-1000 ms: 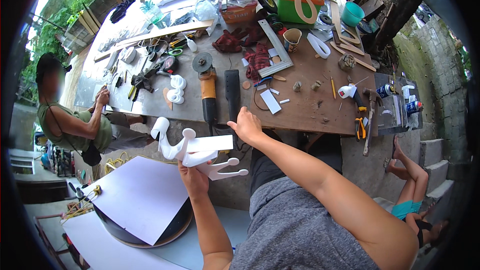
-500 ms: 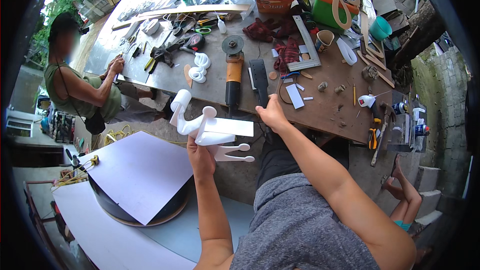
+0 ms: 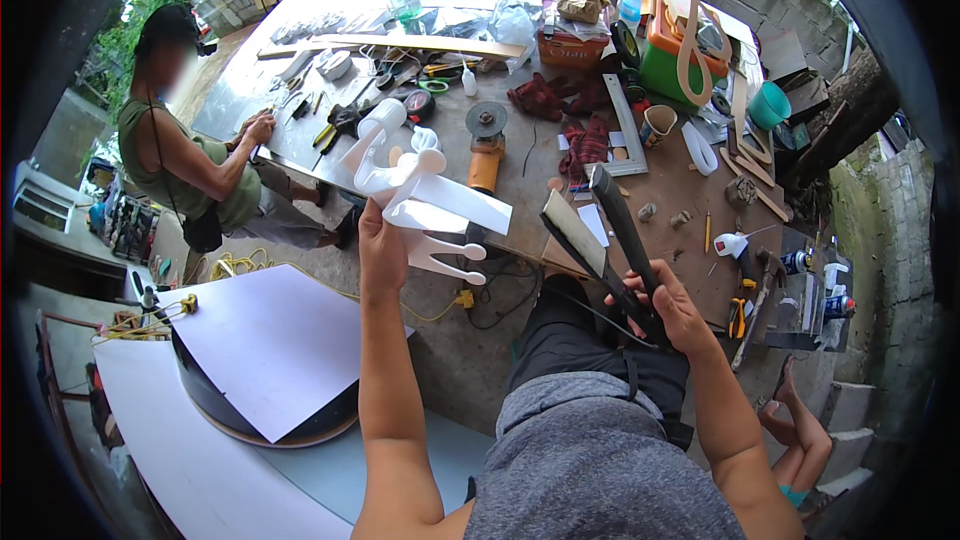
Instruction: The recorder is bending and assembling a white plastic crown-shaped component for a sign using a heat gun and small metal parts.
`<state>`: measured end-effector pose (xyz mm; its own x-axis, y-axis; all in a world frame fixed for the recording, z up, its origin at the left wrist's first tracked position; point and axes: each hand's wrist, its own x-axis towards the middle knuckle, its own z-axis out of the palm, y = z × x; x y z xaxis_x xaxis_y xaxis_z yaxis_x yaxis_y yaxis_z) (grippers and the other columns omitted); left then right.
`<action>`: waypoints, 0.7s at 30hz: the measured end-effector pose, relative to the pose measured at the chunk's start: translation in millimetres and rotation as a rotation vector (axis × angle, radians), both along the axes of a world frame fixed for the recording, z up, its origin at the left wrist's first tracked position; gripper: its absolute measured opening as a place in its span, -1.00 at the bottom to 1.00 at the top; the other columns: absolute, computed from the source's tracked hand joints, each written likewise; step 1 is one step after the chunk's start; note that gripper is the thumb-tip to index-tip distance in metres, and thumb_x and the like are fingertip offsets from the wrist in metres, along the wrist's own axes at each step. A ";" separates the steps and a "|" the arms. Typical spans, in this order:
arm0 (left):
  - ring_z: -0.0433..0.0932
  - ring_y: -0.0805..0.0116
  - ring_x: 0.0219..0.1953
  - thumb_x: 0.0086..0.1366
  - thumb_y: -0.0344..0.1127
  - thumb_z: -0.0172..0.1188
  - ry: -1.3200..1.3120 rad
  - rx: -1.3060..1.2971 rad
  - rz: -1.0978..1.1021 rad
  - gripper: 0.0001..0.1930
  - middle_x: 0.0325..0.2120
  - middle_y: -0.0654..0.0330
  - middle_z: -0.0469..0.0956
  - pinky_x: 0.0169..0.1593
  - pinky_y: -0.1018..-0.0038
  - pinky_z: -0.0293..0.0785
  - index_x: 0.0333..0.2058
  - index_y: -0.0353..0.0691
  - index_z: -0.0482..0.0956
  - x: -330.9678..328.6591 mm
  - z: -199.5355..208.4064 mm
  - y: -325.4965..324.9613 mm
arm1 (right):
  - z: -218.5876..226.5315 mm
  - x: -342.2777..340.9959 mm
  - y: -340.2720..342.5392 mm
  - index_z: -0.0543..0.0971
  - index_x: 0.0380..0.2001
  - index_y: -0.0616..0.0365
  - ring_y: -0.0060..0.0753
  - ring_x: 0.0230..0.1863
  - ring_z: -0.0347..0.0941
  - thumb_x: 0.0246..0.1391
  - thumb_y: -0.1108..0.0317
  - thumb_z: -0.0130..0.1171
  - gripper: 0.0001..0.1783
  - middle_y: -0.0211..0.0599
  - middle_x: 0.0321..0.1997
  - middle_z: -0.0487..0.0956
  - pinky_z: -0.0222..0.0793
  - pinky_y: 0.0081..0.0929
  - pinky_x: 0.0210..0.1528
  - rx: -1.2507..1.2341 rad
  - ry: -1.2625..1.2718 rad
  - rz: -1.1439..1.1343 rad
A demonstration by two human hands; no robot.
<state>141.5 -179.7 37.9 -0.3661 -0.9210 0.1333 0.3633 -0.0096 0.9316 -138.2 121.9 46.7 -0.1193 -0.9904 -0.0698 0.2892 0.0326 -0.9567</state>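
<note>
1. The left hand (image 3: 383, 248) is closing its thumb and fingers on the lower edge of a white, curling, strip-like piece with rounded knobs (image 3: 440, 202); the fingertips behind it are partly hidden.
2. This white piece is hanging in the air before the table's near edge, its rolled end pointing up and two thin prongs sticking out to the right below.
3. The right hand (image 3: 676, 308) is curling around the handle end of a long black two-armed tool with a pale inner face (image 3: 622, 225). The tool's arms are standing apart in a V, angled up toward the table, with nothing between them.
4. Just beyond the white piece, an orange-and-black angle grinder with a grey disc (image 3: 485, 162) is lying on the grey-and-brown worktable (image 3: 545, 155), partly covered from view.
5. Farther in, red plaid cloth gloves (image 3: 585, 145) are lying beside a silver metal L-shaped square (image 3: 628, 130).
6. Toward the right, a yellow pencil (image 3: 708, 233) is resting near a white-and-black glue gun (image 3: 734, 243).
7. At the far left, a co-worker in a green sleeveless top (image 3: 170, 155) is keeping both hands at the table's edge.
8. Lower left, a large white sheet (image 3: 270, 340) is lying over a round black form.
</note>
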 end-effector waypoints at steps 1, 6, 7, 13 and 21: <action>0.67 0.43 -0.31 0.51 -0.32 0.05 -0.002 0.005 -0.021 -0.74 -0.24 0.19 0.66 -0.24 0.49 0.63 0.06 -0.30 0.50 -6.0 2.9 -0.7 | 1.1 -0.8 7.9 0.30 0.14 0.09 -0.65 -0.44 0.43 0.38 -0.19 -0.05 -0.41 0.02 0.00 0.61 0.40 -0.65 -0.36 0.016 -0.001 0.018; 0.66 0.44 -0.32 0.51 -0.30 0.05 -0.064 -0.014 -0.106 -0.74 -0.25 0.20 0.65 -0.25 0.49 0.63 0.06 -0.29 0.50 -31.4 14.4 9.9 | 7.4 1.3 30.9 0.32 0.26 0.14 -0.67 -0.32 0.44 0.36 -0.17 0.00 -0.33 -0.37 -0.12 0.55 0.42 -0.62 -0.21 0.062 -0.020 0.041; 0.66 0.44 -0.33 0.51 -0.29 0.06 -0.068 -0.004 -0.133 -0.73 -0.26 0.20 0.65 -0.26 0.48 0.63 0.06 -0.29 0.50 -34.5 14.2 13.4 | 7.2 0.7 33.3 0.32 0.26 0.14 -0.67 -0.32 0.44 0.36 -0.17 0.00 -0.33 -0.37 -0.12 0.55 0.42 -0.62 -0.21 0.060 -0.021 0.033; 0.65 0.43 -0.23 0.51 -0.30 0.06 -0.047 0.035 -0.241 -0.70 -0.19 0.18 0.65 -0.16 0.48 0.61 0.11 -0.30 0.49 -42.3 20.7 26.3 | -0.5 -4.1 45.8 0.34 0.26 0.16 -0.67 -0.29 0.44 0.37 -0.15 0.00 -0.34 -0.43 -0.14 0.51 0.43 -0.61 -0.19 0.051 -0.041 0.056; 0.64 0.46 -0.37 0.52 -0.26 0.06 -0.189 -0.037 -0.271 -0.70 -0.28 0.18 0.65 -0.31 0.50 0.63 0.08 -0.33 0.48 -40.0 21.8 31.5 | 7.3 -8.8 53.8 0.33 0.27 0.18 -0.64 -0.28 0.46 0.39 -0.12 -0.01 -0.35 -0.37 -0.11 0.52 0.45 -0.59 -0.17 0.048 -0.027 0.062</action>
